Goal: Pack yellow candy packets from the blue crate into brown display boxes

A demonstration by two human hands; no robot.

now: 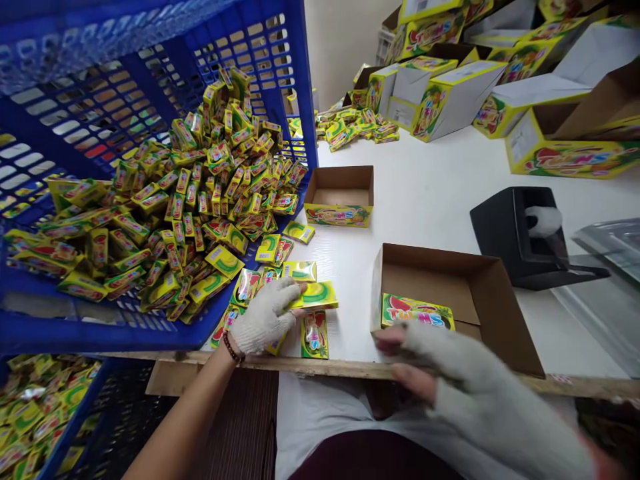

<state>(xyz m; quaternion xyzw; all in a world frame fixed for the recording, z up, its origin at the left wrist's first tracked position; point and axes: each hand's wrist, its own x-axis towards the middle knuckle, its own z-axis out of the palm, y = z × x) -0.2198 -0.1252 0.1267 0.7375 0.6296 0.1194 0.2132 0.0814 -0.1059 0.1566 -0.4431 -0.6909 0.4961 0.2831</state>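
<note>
My left hand (265, 317), in a white knit glove, lies with fingers curled on a yellow candy packet (316, 295) on the white table, among other loose packets (314, 335). My right hand (450, 377), in a grey fingerless glove, hovers blurred over the table's wooden front edge, just before an open brown carton (493, 307). One packet (417, 311) leans against the carton's front wall. A tilted blue crate (150, 80) at the left spills a heap of yellow packets (190, 200) toward my left hand.
A smaller open box (340, 195) stands behind the packets. A black tape dispenser (525, 237) sits at the right. Flat and folded yellow cartons (450, 93) pile up at the back right. Another blue crate of packets (35, 407) sits low on the left.
</note>
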